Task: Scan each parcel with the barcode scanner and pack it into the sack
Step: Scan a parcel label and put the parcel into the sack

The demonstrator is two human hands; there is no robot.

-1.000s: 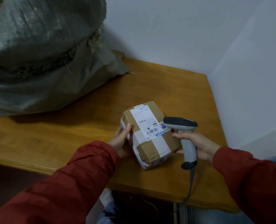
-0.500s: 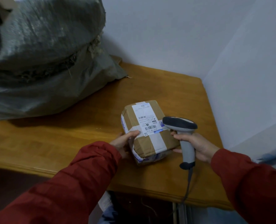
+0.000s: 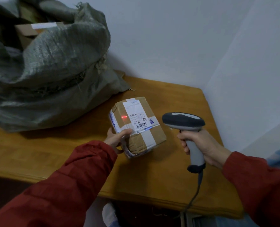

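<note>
A brown cardboard parcel (image 3: 136, 126) with clear tape and a white barcode label lies on the wooden table (image 3: 177, 174). My left hand (image 3: 117, 139) grips its near left corner, thumb on top. My right hand (image 3: 200, 146) holds the grey barcode scanner (image 3: 184, 122) by its handle, head pointing left at the parcel. A red scan line glows on the parcel's top, left of the label. The grey woven sack (image 3: 50, 66) stands open at the back left with a cardboard box (image 3: 29, 32) inside.
White walls meet in a corner behind and to the right of the table. The scanner's cable (image 3: 196, 192) hangs over the table's front edge. A white shoe (image 3: 109, 215) shows on the floor below.
The scanner has drawn back to the right, away from the parcel, and a red scan line now shows on the box. The view has tilted up, revealing the sack's open mouth.
</note>
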